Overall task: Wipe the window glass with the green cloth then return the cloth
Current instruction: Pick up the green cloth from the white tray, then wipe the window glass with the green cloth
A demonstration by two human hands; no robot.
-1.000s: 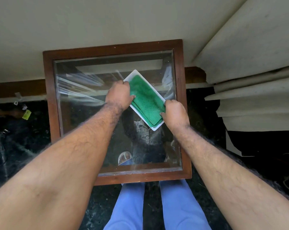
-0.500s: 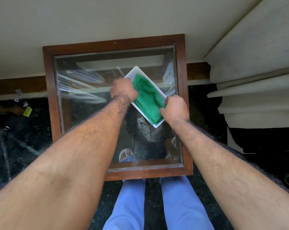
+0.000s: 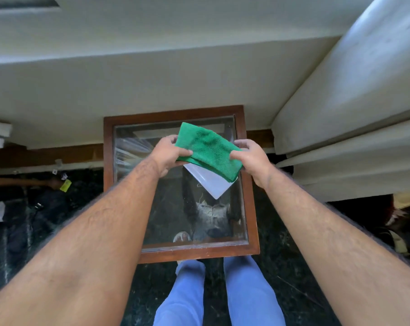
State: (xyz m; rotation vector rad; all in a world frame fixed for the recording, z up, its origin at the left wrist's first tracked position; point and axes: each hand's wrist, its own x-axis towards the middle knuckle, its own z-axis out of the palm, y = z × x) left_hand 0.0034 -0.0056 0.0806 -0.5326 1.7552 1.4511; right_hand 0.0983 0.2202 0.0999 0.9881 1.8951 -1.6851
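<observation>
A folded green cloth [image 3: 208, 150] is held up above a white rectangular tray [image 3: 209, 182]. My left hand [image 3: 168, 152] grips the cloth's left edge and my right hand [image 3: 252, 158] grips its right edge. The tray's lower corner shows beneath the cloth; I cannot tell whether it rests on the glass or is held. Under both lies the window glass [image 3: 175, 217] in a brown wooden frame [image 3: 199, 252], flat and leaning toward a cream wall. The glass reflects my head and a foot.
Cream cushions or mattress edges [image 3: 340, 137] stack at the right. The dark floor [image 3: 34, 220] at the left holds small items, one with a yellow tag [image 3: 65, 185]. My legs in blue trousers [image 3: 222, 292] stand just in front of the frame.
Both hands have lifted the green cloth out of the white tray; earlier they held the tray with the cloth lying in it. The view has tilted up and pulled back.
</observation>
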